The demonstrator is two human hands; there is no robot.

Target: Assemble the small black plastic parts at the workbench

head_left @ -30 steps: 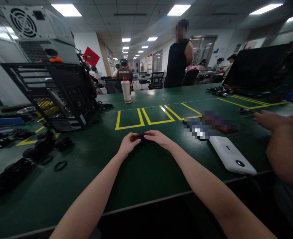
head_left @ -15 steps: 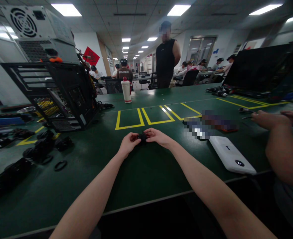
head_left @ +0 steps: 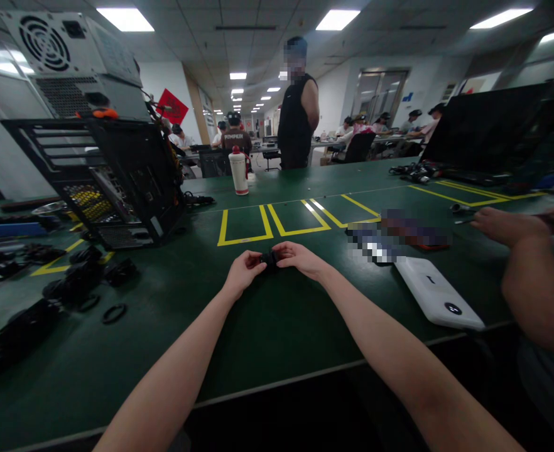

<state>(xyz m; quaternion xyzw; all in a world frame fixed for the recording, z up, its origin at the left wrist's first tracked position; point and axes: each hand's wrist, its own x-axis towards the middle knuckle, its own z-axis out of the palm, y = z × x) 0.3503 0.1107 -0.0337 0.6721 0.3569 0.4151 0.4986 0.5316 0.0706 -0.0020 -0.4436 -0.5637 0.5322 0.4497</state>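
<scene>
Between my fingertips is a small black part [head_left: 268, 258], held just over the green table [head_left: 277, 326]. My left hand [head_left: 245, 271] pinches it from the left, thumb and fingers closed. From the other side my right hand [head_left: 297, 258] grips it with thumb and fingertips. Its exact kind is too dark and small to make out. Off to the left lie black rings [head_left: 114, 313] and a row of dark, bundled black pieces [head_left: 25, 326].
An opened computer case [head_left: 130, 182] with a power supply [head_left: 55, 44] on top stands at left. A white tumbler [head_left: 239, 172] is ahead. To the right are a white power bank-like slab [head_left: 434, 292], blurred phone-like items [head_left: 413, 232] and another person's hands [head_left: 507, 226].
My hands stay almost in place; the black part is turned slightly between my fingers. The standing person in the background has shifted left. The neighbour's hands at right moved slightly.
</scene>
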